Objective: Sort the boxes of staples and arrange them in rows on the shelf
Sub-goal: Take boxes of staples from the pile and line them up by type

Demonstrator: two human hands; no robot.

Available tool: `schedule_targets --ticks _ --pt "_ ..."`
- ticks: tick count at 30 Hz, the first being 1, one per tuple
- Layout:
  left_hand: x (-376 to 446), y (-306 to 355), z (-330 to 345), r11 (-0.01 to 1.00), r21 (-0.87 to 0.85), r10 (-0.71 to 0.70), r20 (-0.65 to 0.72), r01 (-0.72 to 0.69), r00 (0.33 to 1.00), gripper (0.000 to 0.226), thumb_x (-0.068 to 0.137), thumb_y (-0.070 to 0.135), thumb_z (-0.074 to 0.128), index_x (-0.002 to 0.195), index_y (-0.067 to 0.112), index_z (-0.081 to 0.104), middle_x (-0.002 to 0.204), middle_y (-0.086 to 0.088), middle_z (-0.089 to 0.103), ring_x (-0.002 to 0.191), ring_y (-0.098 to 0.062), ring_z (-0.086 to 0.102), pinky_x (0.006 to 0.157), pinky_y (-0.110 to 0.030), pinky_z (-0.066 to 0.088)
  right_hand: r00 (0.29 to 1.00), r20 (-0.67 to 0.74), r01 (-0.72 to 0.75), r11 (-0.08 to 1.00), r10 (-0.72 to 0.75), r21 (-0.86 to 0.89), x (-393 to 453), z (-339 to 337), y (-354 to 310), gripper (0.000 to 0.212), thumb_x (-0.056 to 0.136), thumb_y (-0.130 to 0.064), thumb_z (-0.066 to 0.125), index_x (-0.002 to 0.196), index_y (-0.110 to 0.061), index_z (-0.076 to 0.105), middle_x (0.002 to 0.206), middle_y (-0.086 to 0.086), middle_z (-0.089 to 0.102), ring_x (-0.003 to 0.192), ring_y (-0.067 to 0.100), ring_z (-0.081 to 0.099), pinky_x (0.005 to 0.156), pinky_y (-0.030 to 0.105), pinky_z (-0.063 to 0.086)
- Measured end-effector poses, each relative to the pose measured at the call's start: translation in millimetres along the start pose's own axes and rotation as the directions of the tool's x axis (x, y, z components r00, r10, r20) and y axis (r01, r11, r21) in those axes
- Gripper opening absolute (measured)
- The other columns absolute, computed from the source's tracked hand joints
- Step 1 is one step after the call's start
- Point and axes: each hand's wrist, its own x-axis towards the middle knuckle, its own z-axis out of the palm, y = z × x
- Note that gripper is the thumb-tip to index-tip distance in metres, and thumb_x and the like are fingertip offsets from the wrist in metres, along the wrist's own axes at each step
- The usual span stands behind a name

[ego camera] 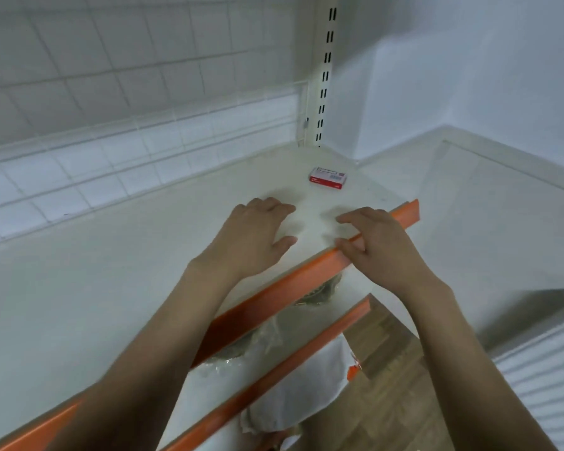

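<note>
Both forearms are seen low in the frame; the left hand [258, 229] and right hand [376, 242] hover with fingers loosely spread, holding nothing. Only 1 staple box [327, 178] is seen on the shelf [111, 271], upper right near its end, where a careless nudge could tip it off.

My shelf [79, 288] is white with an orange front edge [267, 297]. 1 red box [327, 178] lies flat near its far right corner.

A shop: orange-edged display shelf [310, 281], slotted upright [325, 76] and wire grid backing [111, 76].
</note>
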Motion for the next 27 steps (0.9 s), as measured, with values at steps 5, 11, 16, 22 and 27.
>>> schedule_targets --ticks 5,11,16,22,27 --pt "110 6 23 0.996 -0.045 0.085 0.119 -0.08 0.989 0.059 0.095 0.023 0.046 0.147 0.011 0.02 0.151 -0.008 0.026 0.135 -0.025 0.028 0.109 -0.036 0.025 0.999 0.012 -0.032 0.998 0.032 -0.047 27 -7 45 0.037 0.089 -0.028 0.057 0.123 -0.015 0.057 0.122 0.005 0.057 0.111 0.029 0.05 0.095 0.039 0.039" --pt "188 2 47 0.999 0.025 0.026 0.218 -0.033 0.976 0.066 0.094 0.024 0.048 0.148 0.009 0.015 0.154 -0.009 0.018 0.139 -0.025 0.02 0.112 -0.035 0.022 1.0 0.023 -0.002 0.996 0.004 -0.086 41 -6 70 0.038 0.089 -0.029 0.056 0.125 -0.017 0.056 0.123 0.002 0.057 0.113 0.026 0.05 0.093 0.036 0.039" --pt "206 -10 57 0.999 0.013 0.031 0.259 -0.035 0.965 0.033 0.086 0.017 0.051 0.118 0.009 0.051 0.12 -0.009 0.054 0.113 -0.029 0.05 0.09 -0.036 0.041 0.999 0.048 -0.019 0.992 0.025 -0.124 44 -9 78 0.039 0.092 -0.033 0.05 0.128 -0.019 0.053 0.126 0.001 0.055 0.115 0.025 0.048 0.093 0.033 0.036" --pt "203 -12 57 0.991 0.1 0.072 0.13 -0.085 0.989 0.032 0.081 0.024 0.059 0.11 0.009 0.054 0.109 -0.009 0.049 0.099 -0.027 0.049 0.073 -0.031 0.033 0.996 0.068 -0.041 0.99 0.05 -0.136 40 -8 71 0.038 0.093 -0.032 0.047 0.129 -0.02 0.051 0.124 0.002 0.055 0.116 0.026 0.047 0.096 0.034 0.036" --pt "167 -13 48 0.995 0.092 0.035 0.024 -0.037 0.999 0.04 0.08 0.03 0.064 0.112 0.008 0.054 0.111 -0.01 0.044 0.096 -0.026 0.048 0.076 -0.033 0.035 0.996 0.083 -0.027 0.988 0.04 -0.15 36 -13 52 0.041 0.094 -0.035 0.045 0.133 -0.022 0.046 0.131 0.0 0.05 0.121 0.023 0.043 0.098 0.033 0.032"
